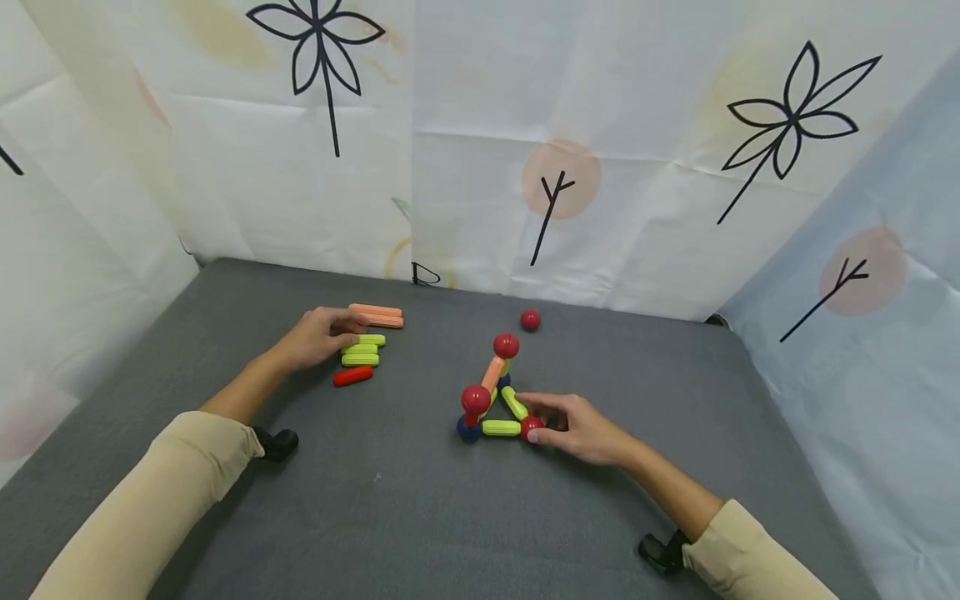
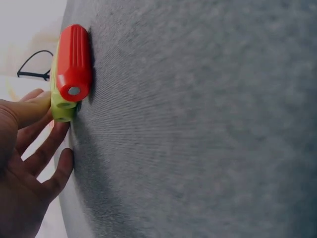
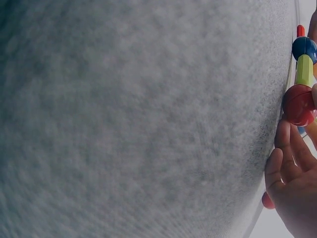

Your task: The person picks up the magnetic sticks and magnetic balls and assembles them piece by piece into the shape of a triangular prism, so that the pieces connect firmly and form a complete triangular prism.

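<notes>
My left hand reaches over a row of yellow-green rods and pinches the far one between thumb and fingers. Nearer than that row lies a red rod, also large in the left wrist view. With thumb and fingers my right hand grips a red ball at the right corner of a ball-and-rod frame. A yellow-green rod joins that ball to a blue ball. Above the base, an orange rod links two raised red balls, the nearer ball and the farther ball.
Two orange rods lie beyond the left hand. A loose red ball sits behind the frame. The grey table ends at a white patterned cloth standing at the back and sides.
</notes>
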Demonstrator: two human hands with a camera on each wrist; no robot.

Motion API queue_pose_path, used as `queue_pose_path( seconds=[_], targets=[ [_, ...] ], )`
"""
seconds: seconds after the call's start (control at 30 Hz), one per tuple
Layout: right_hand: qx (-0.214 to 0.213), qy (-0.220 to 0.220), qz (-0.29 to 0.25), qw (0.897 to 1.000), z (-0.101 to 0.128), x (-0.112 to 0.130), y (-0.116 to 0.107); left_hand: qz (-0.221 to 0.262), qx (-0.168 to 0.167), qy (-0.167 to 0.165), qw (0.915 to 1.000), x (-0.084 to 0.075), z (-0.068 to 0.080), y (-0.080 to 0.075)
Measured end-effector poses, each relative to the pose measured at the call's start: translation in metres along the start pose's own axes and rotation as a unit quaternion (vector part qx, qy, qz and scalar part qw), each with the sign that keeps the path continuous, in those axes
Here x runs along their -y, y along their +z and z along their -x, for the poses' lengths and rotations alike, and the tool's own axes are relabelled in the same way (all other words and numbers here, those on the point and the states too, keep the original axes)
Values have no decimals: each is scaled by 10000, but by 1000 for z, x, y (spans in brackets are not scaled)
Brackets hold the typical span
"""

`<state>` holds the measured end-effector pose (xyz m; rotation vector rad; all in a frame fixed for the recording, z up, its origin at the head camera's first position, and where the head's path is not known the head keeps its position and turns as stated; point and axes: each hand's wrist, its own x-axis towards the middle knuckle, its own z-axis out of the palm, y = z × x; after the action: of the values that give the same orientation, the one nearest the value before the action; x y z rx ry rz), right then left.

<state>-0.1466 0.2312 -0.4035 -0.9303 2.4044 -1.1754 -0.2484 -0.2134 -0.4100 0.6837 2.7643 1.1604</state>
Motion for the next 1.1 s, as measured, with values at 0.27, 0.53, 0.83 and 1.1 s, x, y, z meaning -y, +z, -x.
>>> queue_pose_path(
  seconds=[0.27, 0.53, 0.83, 1.1],
  targets=[
    [8, 22, -36, 10000, -1, 1, 1, -162, 64, 9, 9998, -3, -7, 1],
    [13, 14, -52, 10000, -1, 0, 1, 1113, -358, -163, 9930, -34, -8, 12],
    [3, -49, -45, 10000, -1, -1, 0, 3603, 685, -1218, 9223, -103, -7, 46],
    [-3, 3, -3, 10000, 0, -1, 0, 4132, 1222, -1006, 8968, -141, -6, 67]
  ],
)
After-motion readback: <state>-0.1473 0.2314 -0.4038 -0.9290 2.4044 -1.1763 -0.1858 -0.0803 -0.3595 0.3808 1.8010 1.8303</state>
